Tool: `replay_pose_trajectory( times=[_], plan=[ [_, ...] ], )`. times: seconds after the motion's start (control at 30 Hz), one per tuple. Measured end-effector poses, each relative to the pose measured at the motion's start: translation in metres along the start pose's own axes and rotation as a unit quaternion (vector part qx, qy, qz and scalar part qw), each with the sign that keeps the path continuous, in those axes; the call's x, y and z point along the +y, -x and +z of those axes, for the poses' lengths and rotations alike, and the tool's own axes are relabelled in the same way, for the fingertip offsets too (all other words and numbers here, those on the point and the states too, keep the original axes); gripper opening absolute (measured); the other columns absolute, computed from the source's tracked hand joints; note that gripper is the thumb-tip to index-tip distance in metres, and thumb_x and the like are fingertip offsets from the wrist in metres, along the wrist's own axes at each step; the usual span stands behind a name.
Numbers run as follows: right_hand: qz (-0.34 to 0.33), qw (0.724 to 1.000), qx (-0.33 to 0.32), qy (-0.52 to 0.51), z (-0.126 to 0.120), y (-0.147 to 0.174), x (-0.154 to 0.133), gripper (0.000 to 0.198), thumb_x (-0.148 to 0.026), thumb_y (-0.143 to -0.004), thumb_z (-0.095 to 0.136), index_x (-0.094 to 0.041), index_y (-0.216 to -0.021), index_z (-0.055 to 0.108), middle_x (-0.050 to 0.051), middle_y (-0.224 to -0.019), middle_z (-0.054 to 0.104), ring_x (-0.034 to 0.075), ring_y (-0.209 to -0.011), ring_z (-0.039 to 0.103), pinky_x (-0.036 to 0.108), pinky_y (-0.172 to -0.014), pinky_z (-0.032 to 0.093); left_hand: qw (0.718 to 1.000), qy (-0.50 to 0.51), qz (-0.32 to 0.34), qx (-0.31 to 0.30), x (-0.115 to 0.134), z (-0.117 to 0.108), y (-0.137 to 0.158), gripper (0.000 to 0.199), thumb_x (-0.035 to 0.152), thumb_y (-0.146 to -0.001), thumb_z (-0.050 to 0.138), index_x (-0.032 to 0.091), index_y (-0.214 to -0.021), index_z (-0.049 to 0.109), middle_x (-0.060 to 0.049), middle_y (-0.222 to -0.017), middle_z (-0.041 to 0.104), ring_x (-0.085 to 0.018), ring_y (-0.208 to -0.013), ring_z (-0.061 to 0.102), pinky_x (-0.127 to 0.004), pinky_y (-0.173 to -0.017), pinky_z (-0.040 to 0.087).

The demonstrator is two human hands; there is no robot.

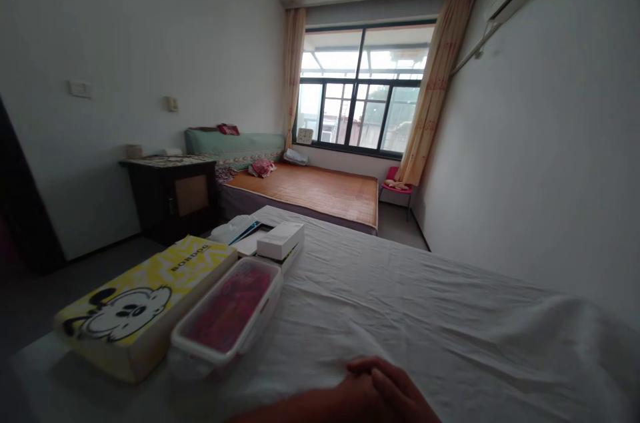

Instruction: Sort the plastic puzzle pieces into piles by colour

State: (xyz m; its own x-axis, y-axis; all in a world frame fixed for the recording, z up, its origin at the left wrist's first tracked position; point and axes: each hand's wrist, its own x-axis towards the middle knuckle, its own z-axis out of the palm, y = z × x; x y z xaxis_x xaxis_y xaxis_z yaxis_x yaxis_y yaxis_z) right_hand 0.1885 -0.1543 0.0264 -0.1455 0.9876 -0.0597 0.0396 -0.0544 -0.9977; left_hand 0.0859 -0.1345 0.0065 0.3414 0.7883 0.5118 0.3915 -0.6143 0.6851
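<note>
At the bottom edge of the head view, my left hand (353,395) and my right hand (403,393) are clasped together over the white cloth (360,296). Their fingers are folded closed around each other, and no object shows between them. Both hands are partly cut off by the frame. Nearest to them, on the left, is a clear plastic box (227,309) with a lid and red contents that I cannot make out. Beside that box lies a yellow and white cardboard box (145,303) with a cartoon dog face and lettering.
Behind the plastic box sit a small white box (281,239) and a clear plastic bag (233,228). Farther off are a dark cabinet (170,193), a bed with a brown mat (315,189), a pink chair (397,184) and a window with curtains (435,89).
</note>
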Motion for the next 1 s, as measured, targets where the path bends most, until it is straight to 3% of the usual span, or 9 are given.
replay_pose_trajectory(
  times=[0.1, 0.17, 0.27, 0.47, 0.63, 0.73, 0.87, 0.93, 1.0],
  plan=[
    [-0.008, 1.000, 0.012, 0.013, 0.003, 0.007, -0.012, 0.051, -0.061, -0.076, 0.052, -0.018, -0.100, 0.069, 0.008, -0.104, 0.066, 0.027, -0.103, 0.057, 0.037, -0.093, 0.041, 0.998, 0.013, 0.031, -0.053, -0.008, -0.010, -0.006, 0.022, 0.036, -0.077, 0.057, 0.020, -0.071, 0.071, 0.001, -0.060, 0.067, -0.012, -0.064, 0.063, -0.018, -0.061, 0.049],
    [-0.020, 1.000, 0.007, 0.015, 0.005, 0.010, -0.017, 0.052, -0.060, -0.077, 0.051, -0.017, -0.100, 0.069, 0.009, -0.103, 0.066, 0.027, -0.103, 0.056, 0.038, -0.094, 0.039, 0.991, 0.022, 0.075, -0.107, -0.012, -0.013, -0.009, 0.031, 0.041, -0.076, 0.052, 0.020, -0.064, 0.071, 0.003, -0.053, 0.065, -0.010, -0.061, 0.062, -0.016, -0.061, 0.047],
    [-0.044, 0.999, 0.023, 0.016, 0.009, 0.013, -0.018, 0.053, -0.061, -0.076, 0.052, -0.015, -0.096, 0.069, 0.009, -0.101, 0.066, 0.027, -0.104, 0.056, 0.040, -0.097, 0.037, 0.962, 0.023, 0.182, -0.203, -0.016, -0.013, -0.010, 0.041, 0.043, -0.078, 0.042, 0.016, -0.068, 0.071, 0.001, -0.064, 0.071, -0.012, -0.070, 0.064, -0.020, -0.067, 0.049],
    [-0.066, 0.997, 0.026, 0.033, 0.010, 0.008, -0.002, 0.049, -0.057, -0.078, 0.053, -0.014, -0.096, 0.069, 0.010, -0.100, 0.067, 0.027, -0.101, 0.058, 0.040, -0.096, 0.037, 0.919, -0.019, 0.282, -0.277, -0.024, -0.011, -0.010, 0.025, 0.027, -0.075, 0.054, 0.011, -0.083, 0.073, -0.007, -0.080, 0.073, -0.020, -0.081, 0.066, -0.026, -0.074, 0.050],
    [-0.091, 0.985, 0.011, 0.144, 0.016, 0.001, 0.012, 0.044, -0.054, -0.077, 0.055, -0.014, -0.088, 0.070, 0.009, -0.087, 0.069, 0.025, -0.088, 0.060, 0.038, -0.086, 0.043, 0.884, -0.059, 0.298, -0.356, -0.035, -0.057, 0.003, 0.022, 0.016, -0.074, 0.058, 0.019, -0.092, 0.070, -0.002, -0.089, 0.072, -0.016, -0.085, 0.065, -0.020, -0.077, 0.048],
    [-0.082, 0.977, -0.037, 0.191, 0.025, -0.006, 0.012, 0.039, -0.052, -0.076, 0.058, -0.016, -0.083, 0.070, 0.007, -0.081, 0.068, 0.023, -0.081, 0.060, 0.033, -0.077, 0.046, 0.895, -0.062, 0.283, -0.339, -0.041, -0.110, 0.019, 0.021, 0.018, -0.076, 0.058, 0.019, -0.095, 0.069, -0.003, -0.093, 0.071, -0.014, -0.088, 0.063, -0.020, -0.083, 0.045],
    [-0.044, 0.974, -0.074, 0.208, 0.052, -0.031, 0.005, 0.039, -0.050, -0.081, 0.049, -0.018, -0.098, 0.065, 0.006, -0.086, 0.067, 0.019, -0.074, 0.062, 0.028, -0.060, 0.049, 0.945, -0.069, 0.207, -0.245, -0.045, -0.177, 0.036, 0.024, 0.016, -0.083, 0.050, 0.022, -0.100, 0.066, -0.002, -0.096, 0.069, -0.012, -0.089, 0.060, -0.022, -0.086, 0.043],
    [-0.075, 0.969, -0.057, 0.227, 0.074, -0.049, 0.001, 0.038, -0.045, -0.082, 0.047, -0.021, -0.109, 0.059, 0.008, -0.101, 0.065, 0.019, -0.077, 0.063, 0.029, -0.060, 0.051, 0.965, -0.081, 0.169, -0.182, -0.048, -0.203, 0.040, 0.023, 0.015, -0.084, 0.050, 0.022, -0.099, 0.065, -0.003, -0.095, 0.068, -0.013, -0.091, 0.059, -0.024, -0.086, 0.043],
    [-0.157, 0.943, -0.018, 0.293, 0.098, -0.068, -0.004, 0.045, -0.035, -0.079, 0.052, -0.023, -0.123, 0.050, 0.009, -0.120, 0.057, 0.021, -0.091, 0.061, 0.034, -0.072, 0.052, 0.979, -0.094, 0.137, -0.120, -0.053, -0.225, 0.044, 0.024, 0.014, -0.084, 0.049, 0.022, -0.100, 0.065, -0.004, -0.096, 0.067, -0.015, -0.093, 0.058, -0.027, -0.087, 0.043]
  ],
)
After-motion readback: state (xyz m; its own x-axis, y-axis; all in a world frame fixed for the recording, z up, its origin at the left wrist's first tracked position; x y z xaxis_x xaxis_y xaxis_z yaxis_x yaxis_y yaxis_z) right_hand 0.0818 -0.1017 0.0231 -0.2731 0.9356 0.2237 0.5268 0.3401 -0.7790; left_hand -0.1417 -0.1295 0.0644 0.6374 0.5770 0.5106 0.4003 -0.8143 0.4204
